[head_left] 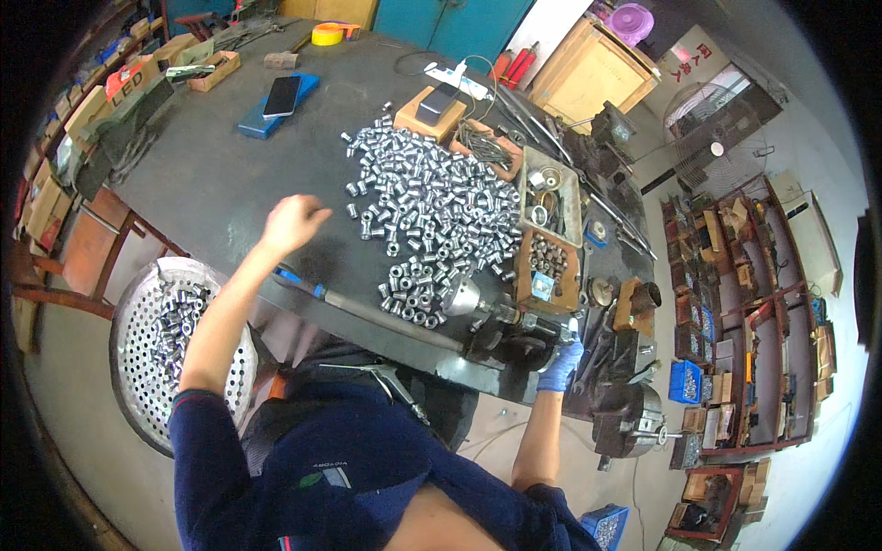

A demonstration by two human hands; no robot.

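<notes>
My left hand (296, 223), bare, hovers over the dark bench to the left of a heap of small shiny metal sleeves (432, 197). Its fingers are curled together; anything between them is too small to make out. My right hand (559, 364), in a blue glove, is closed at the right end of a small bench machine (514, 332) by the near edge. What lies in its grip is hidden. A round silver chuck (465, 296) on the machine faces left, beside the nearest sleeves. A blue-tipped rod or tube (367, 315) runs along the bench edge.
A perforated metal bowl (133, 354) with more sleeves stands at left, under my left arm. An air blow gun (400, 390) lies below the edge. Parts boxes (551, 298), a phone (282, 95) and tape (327, 35) rest on the bench. A vise (629, 418) is at right.
</notes>
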